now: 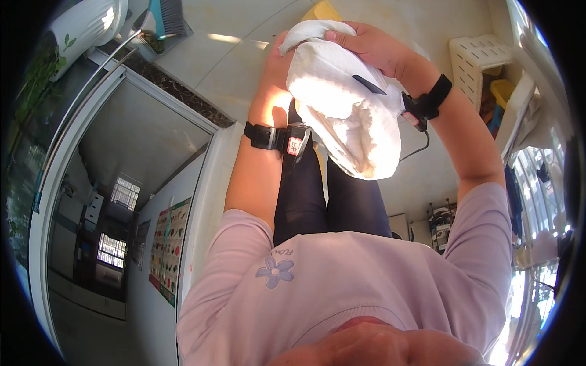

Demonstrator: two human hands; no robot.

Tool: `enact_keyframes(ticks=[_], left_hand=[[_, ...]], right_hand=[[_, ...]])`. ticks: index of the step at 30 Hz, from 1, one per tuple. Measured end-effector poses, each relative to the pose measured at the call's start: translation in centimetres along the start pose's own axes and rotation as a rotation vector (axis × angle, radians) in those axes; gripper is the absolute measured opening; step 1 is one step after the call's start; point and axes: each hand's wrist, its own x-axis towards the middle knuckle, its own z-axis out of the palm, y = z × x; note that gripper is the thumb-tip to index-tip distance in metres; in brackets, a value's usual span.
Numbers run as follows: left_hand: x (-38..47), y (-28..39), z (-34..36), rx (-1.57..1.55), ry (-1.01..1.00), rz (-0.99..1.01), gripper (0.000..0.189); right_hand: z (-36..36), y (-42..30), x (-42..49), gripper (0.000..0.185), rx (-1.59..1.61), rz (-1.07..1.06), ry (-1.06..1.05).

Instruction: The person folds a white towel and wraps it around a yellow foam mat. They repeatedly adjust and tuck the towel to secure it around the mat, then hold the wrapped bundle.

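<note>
A white, padded-looking cloth item (320,68), bunched at its far end and hollow at its near end, hangs above my dark-trousered legs. Its exact kind cannot be told. My left hand (276,61) holds its far left side, with the fingers mostly hidden behind the fabric. On the far right side my right hand (373,48) grips the bunched part, thumb on top. A narrow black strip (368,84) lies on the cloth's surface. Bright sunlight washes out the hollow part. Both wrists wear black straps with small devices, and a cable hangs near the right one.
Beyond the cloth, a yellow object (322,10) stands on the tiled floor. A white slotted plastic crate (478,50) is at the right. A broom and dustpan (169,20) lie at upper left, near a glass-panelled frame (123,75). Shelved items (442,224) stand at lower right.
</note>
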Motion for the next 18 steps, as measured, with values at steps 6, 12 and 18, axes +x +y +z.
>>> enact_keyframes(ticks=[6, 12, 18], left_hand=[[1.3, 1.1, -0.6, 0.238, -0.339, 0.090, 0.040], [2.4, 2.6, -0.5, 0.480, -0.441, -0.101, 0.042], [1.9, 2.7, -1.6, 0.273, -0.518, -0.214, 0.050]], right_hand=[[-0.3, -0.4, -1.3, 0.057, -0.007, 0.023, 0.016], [-1.5, -0.2, -2.8, 0.051, 0.241, -0.026, -0.205], [0.3, 1.8, -0.5, 0.043, 0.240, -0.030, 0.015]])
